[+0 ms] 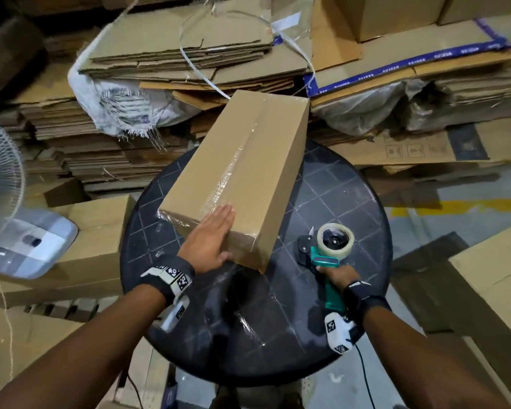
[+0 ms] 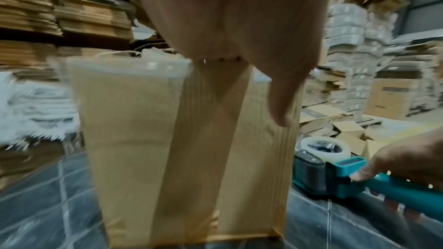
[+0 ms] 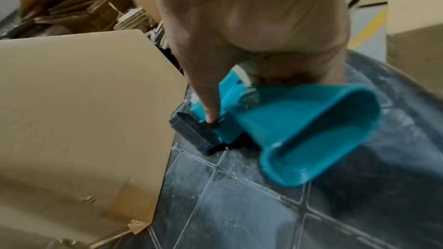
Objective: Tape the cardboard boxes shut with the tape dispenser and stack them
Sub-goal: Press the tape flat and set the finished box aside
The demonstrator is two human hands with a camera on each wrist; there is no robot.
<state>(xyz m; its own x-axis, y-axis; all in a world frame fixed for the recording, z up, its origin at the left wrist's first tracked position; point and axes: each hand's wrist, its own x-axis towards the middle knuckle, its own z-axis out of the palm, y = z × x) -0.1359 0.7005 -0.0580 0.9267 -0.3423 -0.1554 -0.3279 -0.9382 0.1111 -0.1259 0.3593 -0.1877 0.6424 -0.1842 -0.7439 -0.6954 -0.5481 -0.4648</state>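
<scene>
A long brown cardboard box (image 1: 242, 172) lies slanted across the round dark table (image 1: 351, 202), with clear tape along its top seam and over the near end. My left hand (image 1: 210, 240) lies flat on the box's near end (image 2: 191, 139), fingers straight on top and thumb down the front face. To the right of the box, my right hand (image 1: 337, 276) grips the teal handle of the tape dispenser (image 1: 326, 249), which rests on the table with its clear roll up. The right wrist view shows the dispenser (image 3: 275, 130) next to the box's side (image 3: 84, 111), index finger stretched along its body.
Stacks of flattened cardboard (image 1: 174, 54) fill the space behind the table. A closed box (image 1: 95, 231) sits left of the table with a white fan (image 1: 9, 208) on it. More flat cartons (image 1: 493, 278) lie at right on the floor.
</scene>
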